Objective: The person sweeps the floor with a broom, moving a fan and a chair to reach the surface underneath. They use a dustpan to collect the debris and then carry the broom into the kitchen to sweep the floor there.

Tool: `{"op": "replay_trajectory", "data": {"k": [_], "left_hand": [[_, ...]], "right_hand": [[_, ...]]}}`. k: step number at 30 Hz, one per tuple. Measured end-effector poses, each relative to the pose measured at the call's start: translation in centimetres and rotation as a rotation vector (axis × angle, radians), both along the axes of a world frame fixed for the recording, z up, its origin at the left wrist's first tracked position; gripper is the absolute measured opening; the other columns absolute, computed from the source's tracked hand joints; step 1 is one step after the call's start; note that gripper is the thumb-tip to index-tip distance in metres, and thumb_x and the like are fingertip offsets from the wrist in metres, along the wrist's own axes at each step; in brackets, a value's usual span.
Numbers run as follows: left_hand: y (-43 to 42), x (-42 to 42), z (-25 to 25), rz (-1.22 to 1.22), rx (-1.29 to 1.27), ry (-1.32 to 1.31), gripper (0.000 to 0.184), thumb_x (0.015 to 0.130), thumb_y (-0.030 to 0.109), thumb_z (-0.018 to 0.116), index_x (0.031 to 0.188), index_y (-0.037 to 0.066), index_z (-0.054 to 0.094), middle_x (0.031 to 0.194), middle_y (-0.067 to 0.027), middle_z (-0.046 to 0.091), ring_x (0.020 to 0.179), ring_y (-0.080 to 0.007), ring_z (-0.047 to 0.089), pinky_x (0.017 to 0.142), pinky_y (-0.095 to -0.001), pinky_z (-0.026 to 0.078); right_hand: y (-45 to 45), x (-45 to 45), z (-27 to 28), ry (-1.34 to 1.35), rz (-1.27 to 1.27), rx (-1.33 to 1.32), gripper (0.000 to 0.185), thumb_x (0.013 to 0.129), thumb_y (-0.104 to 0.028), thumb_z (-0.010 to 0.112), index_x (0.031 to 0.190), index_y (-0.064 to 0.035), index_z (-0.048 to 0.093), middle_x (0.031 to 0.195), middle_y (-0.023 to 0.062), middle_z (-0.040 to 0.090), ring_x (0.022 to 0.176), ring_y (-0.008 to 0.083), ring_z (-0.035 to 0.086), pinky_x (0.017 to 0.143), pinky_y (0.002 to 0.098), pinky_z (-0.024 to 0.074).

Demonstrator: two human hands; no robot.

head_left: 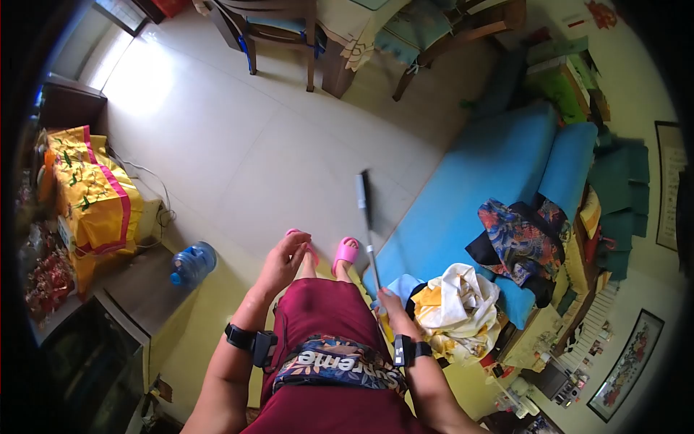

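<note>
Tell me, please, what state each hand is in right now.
Left hand: partly open, holding nothing visible.
Right hand: closed around the long pole.

Looks forward and down from the head.
Shows left hand (pixel 281 260) and right hand (pixel 395 311) close, near centre; floor (pixel 238 137) farther, upper left.

The floor (pixel 275 130) is pale and shiny, with a bright patch of light (pixel 141 76) on it. A long blue sofa (pixel 477 170) sits on the right. A brown chair (pixel 289 11) stands by a table (pixel 337 77) with a cloth (pixel 356 45). A framed picture (pixel 627 365) hangs on the pale wall (pixel 640 282).
</note>
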State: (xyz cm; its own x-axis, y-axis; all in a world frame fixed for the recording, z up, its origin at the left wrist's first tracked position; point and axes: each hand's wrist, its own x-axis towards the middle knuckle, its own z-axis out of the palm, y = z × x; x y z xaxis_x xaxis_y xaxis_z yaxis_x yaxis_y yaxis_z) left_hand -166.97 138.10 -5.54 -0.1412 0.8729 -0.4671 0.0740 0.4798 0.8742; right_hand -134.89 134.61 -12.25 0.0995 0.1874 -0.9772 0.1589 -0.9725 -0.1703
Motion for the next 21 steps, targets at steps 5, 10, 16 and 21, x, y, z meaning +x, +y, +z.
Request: {"op": "replay_trajectory", "data": {"k": [5,10,16,21], "left_hand": [[1.2,0.8,1.0,-0.011,0.008,0.001,0.021,0.089,0.011,0.049,0.107,0.001,0.053,0.100,-0.0132,0.059,0.094,-0.0212,0.059,0.077,-0.0298,0.048],[0.6,-0.5,0.5,0.009,0.053,0.025,0.021,0.091,0.010,0.046,0.108,0.000,0.051,0.100,-0.0104,0.060,0.096,-0.0161,0.057,0.081,-0.0282,0.045],[-0.9,-2.3,-0.3,0.101,0.044,-0.006,0.020,0.089,0.012,0.049,0.107,0.002,0.053,0.099,-0.0120,0.061,0.092,-0.0203,0.059,0.078,-0.0299,0.048],[-1.6,-3.3,-0.3,0.091,0.023,-0.025,0.021,0.090,0.012,0.047,0.107,0.002,0.052,0.100,-0.0114,0.060,0.094,-0.0188,0.058,0.080,-0.0292,0.046]], "right_hand": [[2.6,1.3,3.0,0.125,0.033,-0.142,0.039,0.086,-0.029,0.052,0.123,-0.0200,0.044,0.061,0.0046,0.050,0.043,0.0132,0.045,0.037,0.0247,0.0347],[5.0,2.4,4.4,0.084,0.087,-0.045,0.043,0.085,-0.032,0.053,0.125,-0.0211,0.042,0.057,0.0043,0.050,0.039,0.0115,0.044,0.036,0.0239,0.0347],[9.7,1.1,-1.7,0.099,-0.146,0.064,0.040,0.083,-0.031,0.055,0.120,-0.0194,0.044,0.057,0.0032,0.048,0.041,0.0138,0.046,0.036,0.0269,0.0359],[5.2,-4.4,-9.1,0.062,0.378,0.271,0.032,0.083,-0.029,0.055,0.109,-0.0119,0.051,0.067,0.0046,0.054,0.054,0.0147,0.051,0.048,0.0295,0.0420]]}}
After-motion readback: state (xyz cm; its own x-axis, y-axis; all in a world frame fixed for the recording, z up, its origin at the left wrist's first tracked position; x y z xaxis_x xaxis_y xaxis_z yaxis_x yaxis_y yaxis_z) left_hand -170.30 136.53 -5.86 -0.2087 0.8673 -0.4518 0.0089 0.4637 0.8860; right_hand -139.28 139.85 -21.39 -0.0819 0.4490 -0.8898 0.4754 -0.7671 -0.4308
